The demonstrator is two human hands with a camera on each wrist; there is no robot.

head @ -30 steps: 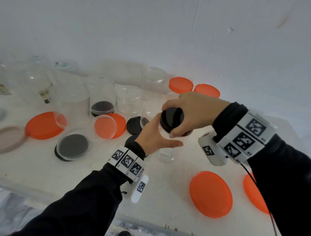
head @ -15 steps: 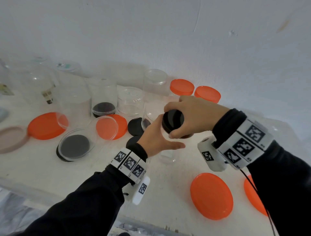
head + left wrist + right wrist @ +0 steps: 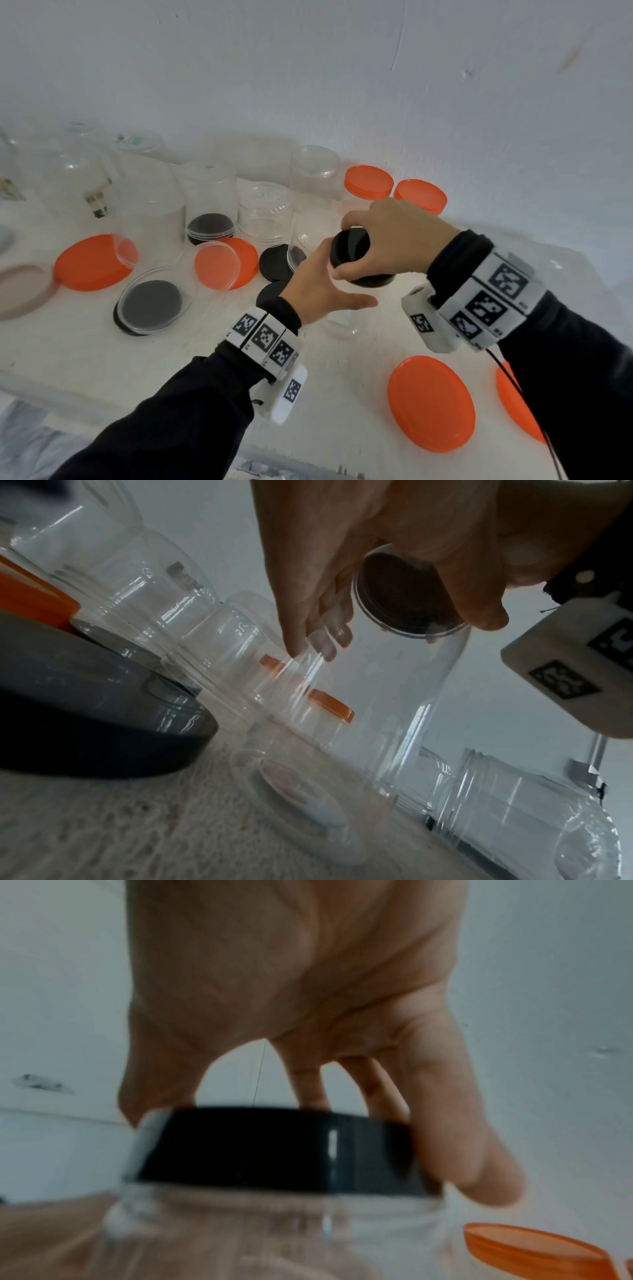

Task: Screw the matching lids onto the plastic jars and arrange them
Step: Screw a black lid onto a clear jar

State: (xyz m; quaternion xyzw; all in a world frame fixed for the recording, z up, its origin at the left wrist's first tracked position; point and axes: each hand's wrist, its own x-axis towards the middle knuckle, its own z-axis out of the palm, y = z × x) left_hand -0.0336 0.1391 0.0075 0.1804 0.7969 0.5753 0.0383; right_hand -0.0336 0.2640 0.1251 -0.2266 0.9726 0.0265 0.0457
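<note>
Between the hands, a clear empty jar (image 3: 342, 322) stands on the white table (image 3: 191, 346), black lid (image 3: 351, 247) on its mouth; right hand (image 3: 394, 240) grips the lid from above, left hand (image 3: 318, 291) curls around the jar wall. Left of the hands, empty clear jars (image 3: 263, 212), one over a black lid (image 3: 209, 225). Below the right hand, a loose orange lid (image 3: 431, 403).

Setting: plain indoor work corner, kind unclear. White desk (image 3: 85, 349) against bare white wall (image 3: 308, 68); clear jars (image 3: 263, 212) and orange lids (image 3: 431, 404) scattered across it.
</note>
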